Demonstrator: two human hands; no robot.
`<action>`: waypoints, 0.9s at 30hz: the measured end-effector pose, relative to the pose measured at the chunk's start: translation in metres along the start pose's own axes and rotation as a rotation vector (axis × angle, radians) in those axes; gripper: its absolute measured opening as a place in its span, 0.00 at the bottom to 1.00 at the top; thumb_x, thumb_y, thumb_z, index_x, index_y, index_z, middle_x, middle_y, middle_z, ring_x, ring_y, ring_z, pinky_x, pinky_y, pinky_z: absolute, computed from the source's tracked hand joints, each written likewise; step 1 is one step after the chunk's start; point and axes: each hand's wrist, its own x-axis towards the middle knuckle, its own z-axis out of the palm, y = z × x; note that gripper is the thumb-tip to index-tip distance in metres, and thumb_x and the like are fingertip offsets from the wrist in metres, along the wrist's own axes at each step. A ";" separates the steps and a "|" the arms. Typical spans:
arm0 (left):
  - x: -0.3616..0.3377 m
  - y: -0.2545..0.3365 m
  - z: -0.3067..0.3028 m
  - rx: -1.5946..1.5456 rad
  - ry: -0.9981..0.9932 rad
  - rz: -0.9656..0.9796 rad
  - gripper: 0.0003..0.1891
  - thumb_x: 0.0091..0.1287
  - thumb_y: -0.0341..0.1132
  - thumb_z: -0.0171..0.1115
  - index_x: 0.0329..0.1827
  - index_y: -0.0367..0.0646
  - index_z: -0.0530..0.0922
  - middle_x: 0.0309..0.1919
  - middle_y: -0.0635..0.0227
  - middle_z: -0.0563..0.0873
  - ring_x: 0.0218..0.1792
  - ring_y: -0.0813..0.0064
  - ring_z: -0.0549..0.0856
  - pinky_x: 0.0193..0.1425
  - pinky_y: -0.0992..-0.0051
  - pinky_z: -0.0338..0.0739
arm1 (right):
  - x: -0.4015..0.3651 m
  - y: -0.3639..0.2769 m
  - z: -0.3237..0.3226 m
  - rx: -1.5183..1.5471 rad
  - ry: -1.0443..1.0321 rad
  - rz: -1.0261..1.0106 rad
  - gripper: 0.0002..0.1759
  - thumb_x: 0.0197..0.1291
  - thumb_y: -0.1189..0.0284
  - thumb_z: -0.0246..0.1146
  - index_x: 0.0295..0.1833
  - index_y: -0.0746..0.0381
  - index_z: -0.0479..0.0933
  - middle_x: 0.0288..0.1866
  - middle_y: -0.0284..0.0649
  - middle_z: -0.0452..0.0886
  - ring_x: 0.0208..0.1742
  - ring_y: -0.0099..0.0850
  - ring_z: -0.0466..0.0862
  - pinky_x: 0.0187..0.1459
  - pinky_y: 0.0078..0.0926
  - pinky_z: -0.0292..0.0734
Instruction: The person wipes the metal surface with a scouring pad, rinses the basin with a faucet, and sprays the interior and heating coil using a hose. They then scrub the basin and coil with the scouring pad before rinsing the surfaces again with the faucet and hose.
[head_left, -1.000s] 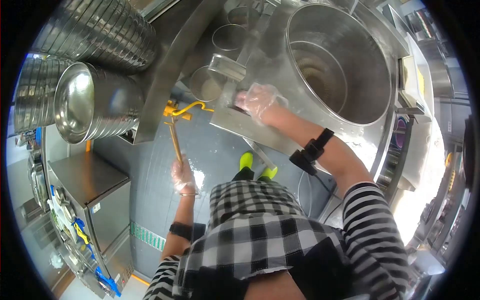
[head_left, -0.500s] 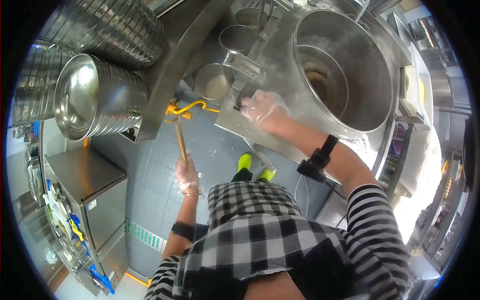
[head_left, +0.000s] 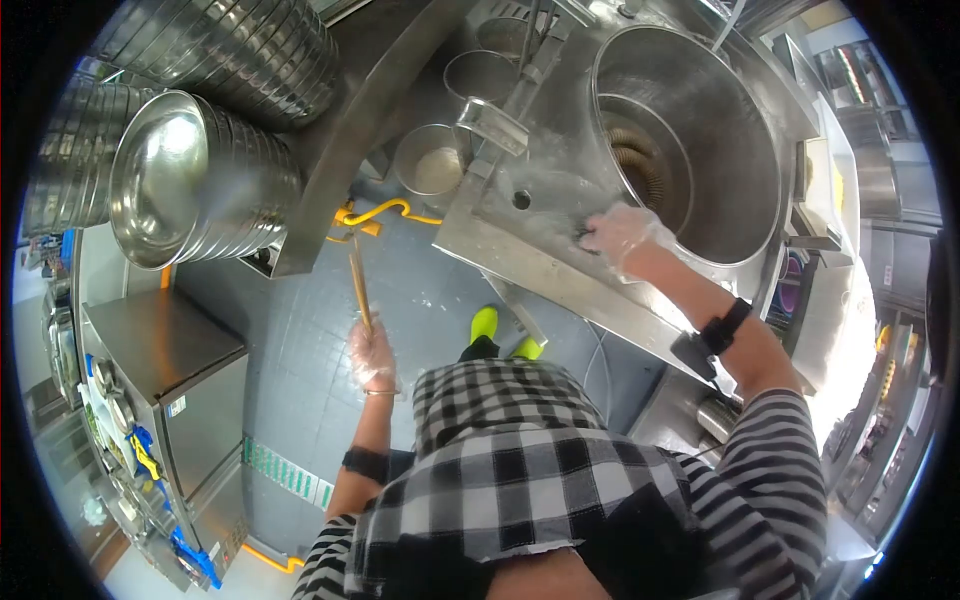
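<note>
My left hand [head_left: 371, 352], in a clear plastic glove, is closed around long wooden chopsticks [head_left: 360, 285] that point away from me over the floor. My right hand [head_left: 628, 238], gloved the same way, rests low over the steel worktop [head_left: 545, 225], close to the near rim of a large round steel pot [head_left: 735, 130]. Its fingers are bent together, and a small dark spot shows at their tips; what they hold cannot be made out. Left of that hand, a round dark hole [head_left: 521, 200] shows in the worktop.
Stacked steel bowls [head_left: 190, 190] stand at the upper left. Steel pots [head_left: 432, 165] sit below the worktop's left edge. A yellow hose [head_left: 385, 210] lies near the floor, and a steel cabinet [head_left: 165, 340] stands at the left.
My right hand has moved right along the worktop towards the large pot, uncovering the round hole. My left hand still holds the chopsticks in nearly the same place.
</note>
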 end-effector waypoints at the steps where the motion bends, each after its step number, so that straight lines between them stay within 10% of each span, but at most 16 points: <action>1: 0.000 -0.007 0.000 0.026 0.021 0.011 0.04 0.63 0.31 0.59 0.37 0.41 0.77 0.27 0.77 0.73 0.28 0.85 0.70 0.30 0.84 0.66 | -0.004 0.004 -0.005 -0.048 -0.249 0.073 0.14 0.52 0.72 0.55 0.43 0.47 0.79 0.52 0.30 0.76 0.52 0.34 0.75 0.49 0.36 0.73; 6: 0.001 -0.013 0.010 0.058 0.025 0.136 0.06 0.64 0.36 0.59 0.33 0.45 0.76 0.20 0.83 0.68 0.21 0.90 0.65 0.21 0.85 0.61 | 0.043 -0.072 0.024 0.410 0.529 -0.234 0.25 0.45 0.78 0.56 0.51 0.47 0.75 0.57 0.36 0.72 0.52 0.41 0.73 0.50 0.36 0.72; 14: 0.005 0.005 0.027 -0.091 -0.150 0.075 0.05 0.62 0.28 0.58 0.39 0.37 0.77 0.32 0.71 0.78 0.34 0.80 0.74 0.39 0.80 0.71 | -0.007 -0.070 0.020 0.644 0.367 0.168 0.24 0.45 0.73 0.62 0.52 0.47 0.74 0.56 0.37 0.72 0.52 0.42 0.74 0.52 0.38 0.71; 18: 0.006 -0.003 0.029 0.341 -0.208 0.156 0.04 0.63 0.26 0.57 0.38 0.37 0.77 0.36 0.69 0.78 0.38 0.78 0.76 0.44 0.80 0.73 | -0.051 -0.020 0.079 0.560 0.393 0.829 0.22 0.45 0.70 0.63 0.50 0.54 0.74 0.52 0.43 0.74 0.50 0.43 0.76 0.48 0.36 0.73; 23: 0.008 -0.004 0.053 0.170 -0.205 0.218 0.05 0.61 0.28 0.59 0.29 0.38 0.72 0.29 0.72 0.74 0.32 0.79 0.73 0.40 0.79 0.73 | 0.055 -0.002 0.102 0.462 0.391 0.713 0.10 0.53 0.72 0.54 0.40 0.59 0.77 0.44 0.45 0.78 0.49 0.43 0.78 0.47 0.34 0.75; 27: 0.011 0.034 0.079 0.209 -0.228 0.489 0.04 0.58 0.30 0.58 0.30 0.39 0.74 0.28 0.65 0.75 0.31 0.68 0.74 0.38 0.69 0.71 | 0.073 0.005 -0.004 0.478 0.288 0.685 0.11 0.54 0.71 0.54 0.40 0.62 0.78 0.44 0.47 0.79 0.50 0.43 0.78 0.48 0.37 0.74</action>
